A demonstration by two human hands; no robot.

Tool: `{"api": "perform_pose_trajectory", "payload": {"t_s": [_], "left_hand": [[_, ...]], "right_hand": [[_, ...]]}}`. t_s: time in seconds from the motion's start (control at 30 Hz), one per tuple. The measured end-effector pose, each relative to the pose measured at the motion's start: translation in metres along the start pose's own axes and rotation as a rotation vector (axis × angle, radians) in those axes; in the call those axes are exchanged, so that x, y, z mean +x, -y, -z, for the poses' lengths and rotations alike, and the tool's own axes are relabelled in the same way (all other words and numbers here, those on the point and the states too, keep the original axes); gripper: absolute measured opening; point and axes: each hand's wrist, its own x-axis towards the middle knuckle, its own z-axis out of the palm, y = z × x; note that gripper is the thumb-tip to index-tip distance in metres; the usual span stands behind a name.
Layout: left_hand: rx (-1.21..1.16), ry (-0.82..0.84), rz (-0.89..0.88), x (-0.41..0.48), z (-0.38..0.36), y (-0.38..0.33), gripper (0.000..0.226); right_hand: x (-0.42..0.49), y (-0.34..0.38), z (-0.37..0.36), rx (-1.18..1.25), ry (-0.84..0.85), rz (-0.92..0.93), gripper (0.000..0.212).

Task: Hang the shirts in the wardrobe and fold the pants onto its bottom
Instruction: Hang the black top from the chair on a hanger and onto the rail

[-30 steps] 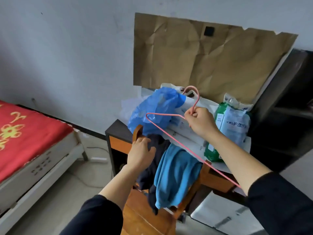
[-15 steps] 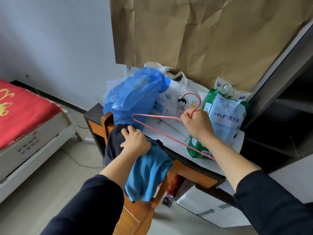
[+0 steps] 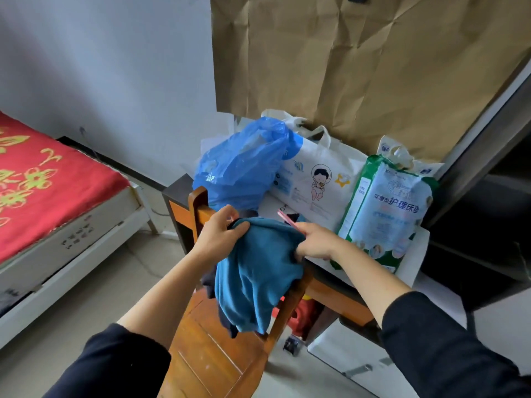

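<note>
A blue shirt (image 3: pixel 255 277) hangs over the back of a wooden chair (image 3: pixel 212 354), with a dark garment (image 3: pixel 208 280) partly hidden beneath it. My left hand (image 3: pixel 219 234) grips the shirt's upper left edge. My right hand (image 3: pixel 314 242) holds the shirt's upper right edge together with a pink wire hanger (image 3: pixel 287 219); only a short pink piece of the hanger shows above the cloth, the rest is hidden inside or behind the shirt.
Behind the chair a dark table (image 3: pixel 178 191) carries a blue plastic bag (image 3: pixel 244 165), a white printed bag (image 3: pixel 316 173) and a green-and-white pack (image 3: pixel 385 214). A bed with a red cover (image 3: pixel 43 179) stands at the left. Dark furniture (image 3: pixel 488 196) rises at the right.
My right hand has come down from above the table to the shirt, bringing the hanger into the cloth. My left hand shifted up to the shirt's top edge. The view has dipped closer.
</note>
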Motion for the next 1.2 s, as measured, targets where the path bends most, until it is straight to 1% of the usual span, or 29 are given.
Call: {"api": "perform_pose_trajectory", "payload": {"t_s": [0.03, 0.07, 0.13, 0.17, 0.23, 0.3, 0.37, 0.43, 0.47, 0.53, 0.6, 0.67, 0.8, 0.87, 0.93, 0.97, 1.0, 1.03, 1.07, 1.1, 1.13, 1.17, 1.2], "left_hand": [[-0.13, 0.047, 0.018, -0.007, 0.008, -0.003, 0.019], [-0.24, 0.079, 0.026, -0.013, 0.015, -0.005, 0.017], [-0.426, 0.13, 0.026, -0.026, 0.026, -0.011, 0.014], [-0.502, 0.155, 0.02, -0.031, 0.031, -0.015, 0.015], [-0.572, 0.176, 0.0, -0.042, 0.043, -0.02, 0.021], [-0.606, 0.17, -0.008, -0.055, 0.058, -0.021, 0.021], [-0.707, 0.146, -0.016, -0.07, 0.077, -0.016, 0.019], [-0.821, 0.135, -0.016, -0.089, 0.098, -0.007, 0.021], [-0.837, 0.12, -0.01, -0.101, 0.109, -0.004, 0.021], [-0.827, 0.04, -0.002, -0.126, 0.132, 0.005, 0.02], [-0.821, -0.075, -0.003, -0.15, 0.154, 0.013, 0.023], [-0.746, -0.191, -0.014, -0.175, 0.177, 0.019, 0.024], [-0.359, -0.425, -0.074, -0.225, 0.221, 0.031, 0.006], [-0.174, -0.555, -0.086, -0.252, 0.243, 0.041, 0.011], [-0.009, -0.691, -0.074, -0.282, 0.258, 0.051, 0.009], [0.036, -0.739, -0.062, -0.297, 0.264, 0.058, 0.011], [0.051, -0.747, -0.048, -0.311, 0.269, 0.067, 0.016], [0.019, -0.696, -0.02, -0.325, 0.273, 0.076, 0.02], [-0.045, -0.587, 0.035, -0.34, 0.276, 0.083, 0.02], [-0.125, -0.44, 0.108, -0.354, 0.279, 0.089, 0.019], [-0.204, -0.287, 0.201, -0.367, 0.28, 0.096, 0.024], [-0.249, -0.181, 0.27, -0.378, 0.279, 0.103, 0.039], [-0.238, -0.152, 0.284, -0.386, 0.278, 0.112, 0.058]], "right_hand": [[-0.005, 0.004, 0.002, 0.041, 0.051, -0.009, 0.069], [-0.01, 0.008, 0.004, 0.077, 0.105, -0.01, 0.071], [-0.022, 0.017, 0.009, 0.072, 0.167, 0.001, 0.047], [-0.03, 0.023, 0.013, 0.03, 0.171, -0.009, 0.04], [-0.048, 0.038, 0.018, -0.074, 0.147, -0.012, 0.039], [-0.07, 0.058, 0.02, -0.151, 0.12, 0.026, 0.034], [-0.097, 0.086, 0.02, -0.177, 0.075, 0.073, 0.026], [-0.122, 0.116, 0.015, -0.17, 0.036, 0.118, 0.026], [-0.133, 0.131, 0.01, -0.177, 0.02, 0.14, 0.026], [-0.153, 0.161, -0.006, -0.201, 0.011, 0.183, 0.031], [-0.166, 0.189, -0.025, -0.182, 0.021, 0.218, 0.037], [-0.174, 0.214, -0.047, -0.136, 0.013, 0.237, 0.034], [-0.177, 0.258, -0.095, 0.031, 0.029, 0.27, 0.022], [-0.174, 0.279, -0.123, 0.105, 0.083, 0.274, 0.022], [-0.173, 0.302, -0.153, 0.172, 0.12, 0.285, 0.018], [-0.173, 0.314, -0.167, 0.215, 0.132, 0.293, 0.017], [-0.173, 0.327, -0.179, 0.261, 0.146, 0.298, 0.02], [-0.174, 0.34, -0.19, 0.304, 0.16, 0.308, 0.024], [-0.176, 0.353, -0.2, 0.331, 0.172, 0.325, 0.028], [-0.178, 0.365, -0.209, 0.341, 0.178, 0.344, 0.03], [-0.181, 0.376, -0.217, 0.337, 0.18, 0.359, 0.029], [-0.185, 0.386, -0.226, 0.33, 0.186, 0.37, 0.029], [-0.187, 0.394, -0.235, 0.325, 0.193, 0.377, 0.028]]}}
